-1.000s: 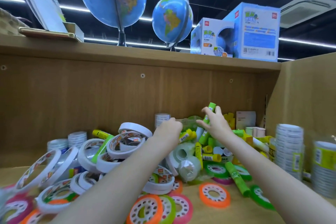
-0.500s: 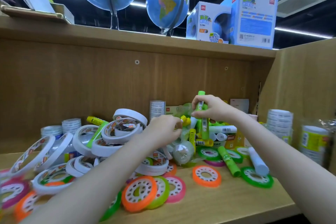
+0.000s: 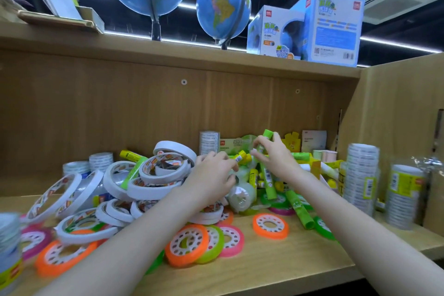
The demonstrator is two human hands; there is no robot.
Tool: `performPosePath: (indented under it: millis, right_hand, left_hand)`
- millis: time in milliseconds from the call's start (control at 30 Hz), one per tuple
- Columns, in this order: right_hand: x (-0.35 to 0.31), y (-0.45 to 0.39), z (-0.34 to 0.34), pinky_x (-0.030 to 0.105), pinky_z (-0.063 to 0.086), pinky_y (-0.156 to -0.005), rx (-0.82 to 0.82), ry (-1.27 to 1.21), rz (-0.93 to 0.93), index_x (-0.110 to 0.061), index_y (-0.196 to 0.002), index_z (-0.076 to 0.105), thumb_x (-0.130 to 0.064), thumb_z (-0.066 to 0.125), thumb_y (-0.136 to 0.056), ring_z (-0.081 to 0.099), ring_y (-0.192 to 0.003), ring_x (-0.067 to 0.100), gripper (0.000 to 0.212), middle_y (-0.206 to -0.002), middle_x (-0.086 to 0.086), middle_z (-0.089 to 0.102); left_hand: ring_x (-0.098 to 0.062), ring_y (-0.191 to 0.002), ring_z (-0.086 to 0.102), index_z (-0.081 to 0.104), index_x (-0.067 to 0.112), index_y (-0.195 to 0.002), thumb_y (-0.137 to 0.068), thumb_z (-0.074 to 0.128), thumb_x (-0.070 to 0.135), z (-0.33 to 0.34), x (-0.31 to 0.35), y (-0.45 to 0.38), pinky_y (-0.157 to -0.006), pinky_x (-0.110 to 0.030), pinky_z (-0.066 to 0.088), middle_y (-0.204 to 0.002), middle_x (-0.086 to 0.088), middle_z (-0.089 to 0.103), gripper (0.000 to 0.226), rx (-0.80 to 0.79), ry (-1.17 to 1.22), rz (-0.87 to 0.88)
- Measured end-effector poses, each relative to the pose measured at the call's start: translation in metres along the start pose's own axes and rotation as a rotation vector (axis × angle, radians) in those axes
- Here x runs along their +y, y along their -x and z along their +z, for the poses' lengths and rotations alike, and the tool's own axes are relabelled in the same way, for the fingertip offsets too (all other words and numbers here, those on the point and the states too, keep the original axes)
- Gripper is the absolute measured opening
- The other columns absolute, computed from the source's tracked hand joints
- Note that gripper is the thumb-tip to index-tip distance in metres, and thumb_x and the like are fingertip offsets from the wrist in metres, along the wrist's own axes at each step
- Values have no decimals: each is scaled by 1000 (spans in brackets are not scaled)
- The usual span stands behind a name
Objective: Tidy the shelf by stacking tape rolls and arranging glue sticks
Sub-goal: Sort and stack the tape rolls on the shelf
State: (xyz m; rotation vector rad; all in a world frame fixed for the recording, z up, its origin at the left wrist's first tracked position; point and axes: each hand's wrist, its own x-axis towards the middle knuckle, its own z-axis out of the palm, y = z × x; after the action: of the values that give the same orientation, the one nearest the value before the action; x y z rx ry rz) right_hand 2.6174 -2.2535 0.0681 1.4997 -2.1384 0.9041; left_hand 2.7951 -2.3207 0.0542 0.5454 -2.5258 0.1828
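- Glue stick (image 3: 263,144): green, upright, white label, pinched by right hand (image 3: 276,158).
- Left hand (image 3: 211,175) fingers curl on yellow stick (image 3: 241,157).
- Box (image 3: 276,33) reads "GLOBE", "APP".

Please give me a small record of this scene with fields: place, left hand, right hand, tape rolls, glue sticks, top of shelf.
place: wooden shelf
left hand: left hand pinches a yellow glue stick
right hand: right hand holds a green glue stick upright
tape rolls: white tape rolls heaped at left, not stacked
glue sticks: loose pile of glue sticks at middle
top of shelf: two globes, boxes
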Motion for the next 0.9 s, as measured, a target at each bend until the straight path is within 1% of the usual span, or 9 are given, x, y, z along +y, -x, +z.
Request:
performPosePath:
  millis: [100, 200, 300, 467, 600, 667, 733, 833, 900]
  right_hand:
    - [13, -7, -12, 30, 36, -70, 7, -41, 34, -16, -112, 57, -26, 43, -98, 45, -77, 23, 22, -99, 8, 39]
    - [26, -13, -31, 28, 27, -65, 60, -48, 91, -18, -110, 59, -18, 44, -97, 44, -81, 21, 20, -97, 9, 43]
    - [35, -21, -44, 28, 33, -70, 111, -125, 217, -15, -109, 59, -18, 42, -97, 47, -89, 24, 21, -98, 11, 48]
    - [39, -35, -41, 32, 38, -84, 3, -139, 350, -14, -125, 50, -20, 39, -99, 47, -114, 32, 29, -121, 17, 53]
    - [40, -41, -32, 28, 35, -80, -176, 99, 331, -18, -141, 35, -20, 48, -95, 45, -118, 33, 47, -137, 21, 38]
    - [41, -44, -33, 31, 38, -86, -141, 125, 340, -17, -139, 39, -17, 52, -93, 46, -116, 34, 47, -136, 21, 37]
    - [43, -46, -37, 33, 40, -90, -74, 122, 323, -12, -130, 50, -13, 54, -92, 48, -114, 34, 38, -130, 20, 44]
    - [45, -45, -42, 39, 49, -87, 33, 69, 314, -9, -104, 64, -12, 54, -90, 58, -101, 33, 17, -113, 17, 60]
    - [46, -43, -43, 40, 50, -82, 105, 65, 306, -6, -100, 64, -14, 53, -91, 58, -99, 34, 16, -109, 18, 61]
  left_hand:
    - [-17, -118, 39, 53, 25, -123, -95, 39, 27, -1, 2, 1, -99, -33, 24, -125, 3, 47, 31, 10, 7, 12]
    - [-15, -123, 35, 48, 28, -129, -97, 37, 29, 2, 11, -2, -102, -31, 19, -131, 6, 45, 34, 44, 35, 70]
    - [-17, -133, 26, 37, 33, -139, -97, 36, 32, 8, 28, -12, -106, -36, 16, -145, 7, 34, 41, 18, -65, 211]
    - [-26, -139, 14, 33, 33, -142, -98, 37, 28, 17, 48, -33, -109, -46, 21, -155, 5, 15, 44, -180, -249, 270]
    - [-28, -130, 27, 47, 28, -133, -91, 51, 17, 27, 46, -44, -98, -41, 31, -146, -3, 30, 44, -162, -304, 221]
    - [-29, -115, 39, 51, 26, -128, -84, 60, 9, 34, 40, -48, -82, -35, 37, -129, -6, 42, 48, -161, -263, 182]
    - [-27, -106, 46, 53, 27, -126, -83, 61, 6, 37, 35, -50, -72, -32, 35, -116, -5, 46, 49, -159, -169, 151]
    - [-26, -105, 51, 56, 29, -124, -85, 62, 11, 34, 33, -50, -75, -34, 42, -114, -3, 50, 43, -121, -46, 136]
    - [-24, -110, 50, 59, 26, -122, -89, 58, 16, 29, 31, -47, -83, -33, 42, -117, -5, 52, 34, -122, 78, 104]
